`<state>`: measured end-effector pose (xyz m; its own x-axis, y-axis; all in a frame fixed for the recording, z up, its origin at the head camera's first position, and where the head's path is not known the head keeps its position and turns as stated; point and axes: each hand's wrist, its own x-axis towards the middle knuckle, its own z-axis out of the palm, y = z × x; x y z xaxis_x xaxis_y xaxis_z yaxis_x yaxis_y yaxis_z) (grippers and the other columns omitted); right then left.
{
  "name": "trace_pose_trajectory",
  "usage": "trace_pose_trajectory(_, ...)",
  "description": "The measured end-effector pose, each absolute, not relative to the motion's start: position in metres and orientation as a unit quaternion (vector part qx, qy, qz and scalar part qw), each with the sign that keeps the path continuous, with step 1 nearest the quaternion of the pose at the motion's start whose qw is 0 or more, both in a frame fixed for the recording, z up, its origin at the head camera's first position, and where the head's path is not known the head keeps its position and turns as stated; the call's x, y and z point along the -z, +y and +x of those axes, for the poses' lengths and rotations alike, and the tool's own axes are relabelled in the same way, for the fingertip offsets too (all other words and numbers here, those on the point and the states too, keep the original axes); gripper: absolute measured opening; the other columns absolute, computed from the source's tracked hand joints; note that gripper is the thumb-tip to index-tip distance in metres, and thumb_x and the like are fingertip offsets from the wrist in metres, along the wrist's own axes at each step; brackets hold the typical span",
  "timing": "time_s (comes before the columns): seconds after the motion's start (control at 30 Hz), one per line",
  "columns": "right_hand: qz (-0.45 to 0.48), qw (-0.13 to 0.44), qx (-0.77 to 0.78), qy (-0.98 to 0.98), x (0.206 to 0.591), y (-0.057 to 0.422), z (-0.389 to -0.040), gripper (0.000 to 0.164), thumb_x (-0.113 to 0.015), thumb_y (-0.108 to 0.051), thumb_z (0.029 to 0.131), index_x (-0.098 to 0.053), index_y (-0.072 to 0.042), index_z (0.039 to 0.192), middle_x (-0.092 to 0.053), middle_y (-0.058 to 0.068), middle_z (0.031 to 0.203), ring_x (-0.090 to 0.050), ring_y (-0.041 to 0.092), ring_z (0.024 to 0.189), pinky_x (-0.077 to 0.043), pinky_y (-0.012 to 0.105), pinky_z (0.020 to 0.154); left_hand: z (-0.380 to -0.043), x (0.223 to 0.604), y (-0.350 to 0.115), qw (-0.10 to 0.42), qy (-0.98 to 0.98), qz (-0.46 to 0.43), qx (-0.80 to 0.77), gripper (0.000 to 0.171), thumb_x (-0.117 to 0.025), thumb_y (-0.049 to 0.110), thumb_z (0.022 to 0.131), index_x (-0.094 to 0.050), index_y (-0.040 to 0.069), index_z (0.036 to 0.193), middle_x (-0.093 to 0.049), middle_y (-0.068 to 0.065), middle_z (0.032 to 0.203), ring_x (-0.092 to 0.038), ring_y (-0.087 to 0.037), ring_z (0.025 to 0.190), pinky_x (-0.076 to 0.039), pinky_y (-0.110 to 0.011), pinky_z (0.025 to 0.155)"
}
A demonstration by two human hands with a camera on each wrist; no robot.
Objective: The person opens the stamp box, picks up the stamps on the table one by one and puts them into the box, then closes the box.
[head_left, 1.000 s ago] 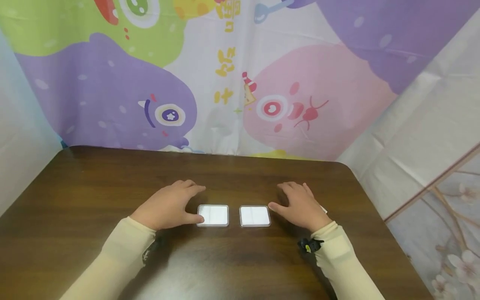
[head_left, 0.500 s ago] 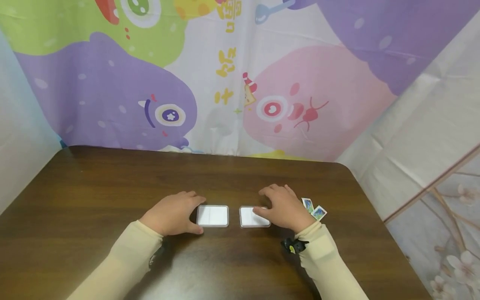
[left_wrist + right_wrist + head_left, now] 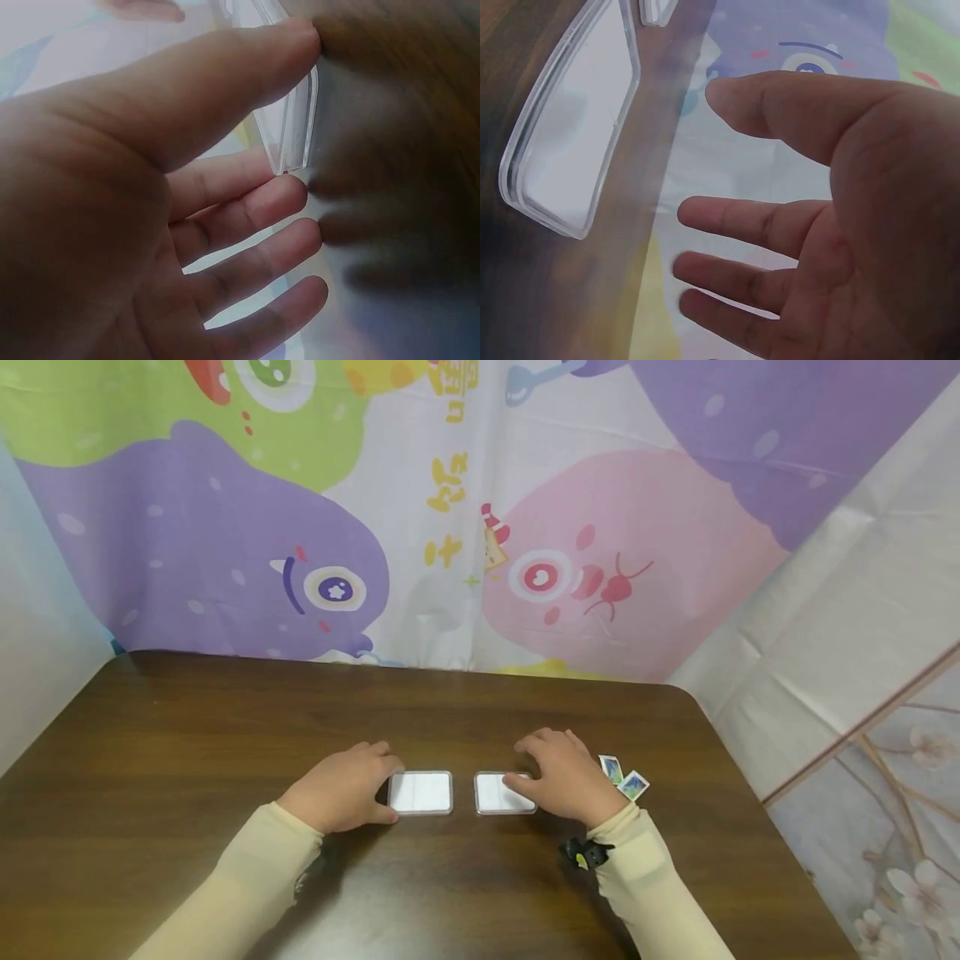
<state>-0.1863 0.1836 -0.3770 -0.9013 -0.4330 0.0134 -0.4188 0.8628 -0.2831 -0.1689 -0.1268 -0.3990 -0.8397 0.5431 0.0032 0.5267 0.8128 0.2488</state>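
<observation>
Right fingers (image 3: 742,223) further left, small cards (image 3: 633,786) uncovered

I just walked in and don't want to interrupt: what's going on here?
Someone is handling two flat, clear-edged cases with white faces, side by side at a dark wooden table. The left hand appears to grip the left case at its left side, between thumb and index finger. The right hand hovers open over the right case, apart from it. Two small picture cards lie to the right of that hand.
</observation>
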Motion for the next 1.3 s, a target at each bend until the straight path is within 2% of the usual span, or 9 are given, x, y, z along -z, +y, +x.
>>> trace_pose_trajectory(0.17,-0.228,0.008,0.132,0.965,0.38,0.183,-0.185,0.049,-0.075,-0.04,0.094,-0.069,-0.003,0.127,-0.062,0.019,0.136,-0.053,0.038,0.132,-0.024,0.063,0.119,-0.168,0.398,-0.126,0.034,0.948,0.288,-0.128,0.048,-0.091,0.033,0.078,-0.072,0.005,0.112,-0.064,-0.004,0.104,-0.059,-0.021,0.093,-0.054,-0.043,0.084)
trace_pose_trajectory(0.5,-0.248,0.0,0.129,0.96,0.39,0.171,-0.185,0.045,-0.077,-0.038,0.092,-0.071,-0.005,0.123,-0.065,0.015,0.13,-0.054,0.037,0.129,-0.026,0.061,0.119,-0.168,0.397,-0.122,0.042,0.948,0.289,-0.128,0.048,-0.09,0.034,0.077,-0.071,0.006,0.111,-0.062,-0.002,0.102,-0.057,-0.021,0.093,-0.053,-0.042,0.085)
trace_pose_trajectory(0.57,-0.255,0.002,0.13,0.958,0.391,0.168,-0.184,0.045,-0.077,-0.037,0.092,-0.071,-0.005,0.123,-0.065,0.014,0.129,-0.056,0.037,0.127,-0.03,0.058,0.118,-0.168,0.397,-0.122,0.042,0.948,0.29,-0.128,0.048,-0.09,0.034,0.077,-0.071,0.006,0.111,-0.062,-0.003,0.102,-0.057,-0.021,0.093,-0.053,-0.042,0.084)
trace_pose_trajectory(0.67,-0.269,0.006,0.131,0.954,0.393,0.162,-0.184,0.046,-0.077,-0.038,0.093,-0.07,-0.005,0.125,-0.066,0.012,0.127,-0.06,0.033,0.122,-0.041,0.051,0.112,-0.167,0.398,-0.123,0.039,0.948,0.291,-0.126,0.048,-0.09,0.035,0.077,-0.071,0.006,0.11,-0.062,-0.003,0.103,-0.057,-0.021,0.093,-0.053,-0.042,0.084)
trace_pose_trajectory(0.77,-0.28,0.011,0.135,0.95,0.395,0.157,-0.184,0.047,-0.078,-0.038,0.092,-0.069,-0.006,0.125,-0.066,0.009,0.123,-0.063,0.026,0.113,-0.051,0.043,0.095,-0.167,0.399,-0.123,0.038,0.947,0.292,-0.127,0.049,-0.09,0.036,0.076,-0.071,0.006,0.11,-0.062,-0.003,0.103,-0.057,-0.022,0.094,-0.053,-0.042,0.084)
trace_pose_trajectory(0.9,-0.291,0.017,0.137,0.947,0.397,0.153,-0.183,0.048,-0.078,-0.04,0.091,-0.069,-0.008,0.125,-0.067,0.005,0.12,-0.063,0.02,0.102,-0.053,0.037,0.08,-0.166,0.399,-0.123,0.043,0.948,0.289,-0.128,0.049,-0.09,0.036,0.076,-0.071,0.006,0.11,-0.062,-0.003,0.103,-0.058,-0.022,0.094,-0.053,-0.043,0.085)
trace_pose_trajectory(1.0,-0.301,0.018,0.133,0.944,0.398,0.151,-0.183,0.048,-0.078,-0.042,0.09,-0.069,-0.01,0.125,-0.068,0.004,0.119,-0.062,0.017,0.097,-0.052,0.034,0.076,-0.166,0.399,-0.122,0.047,0.948,0.287,-0.131,0.048,-0.09,0.036,0.076,-0.071,0.007,0.11,-0.061,-0.002,0.102,-0.057,-0.022,0.094,-0.053,-0.043,0.084)
trace_pose_trajectory(1.3,-0.333,0.033,0.12,0.935,0.404,0.143,-0.18,0.057,-0.079,-0.046,0.088,-0.067,-0.009,0.13,-0.067,0.005,0.124,-0.063,0.018,0.104,-0.054,0.034,0.084,-0.163,0.397,-0.118,0.044,0.946,0.291,-0.132,0.047,-0.091,0.034,0.075,-0.071,0.008,0.108,-0.061,-0.002,0.102,-0.057,-0.021,0.092,-0.053,-0.042,0.082)
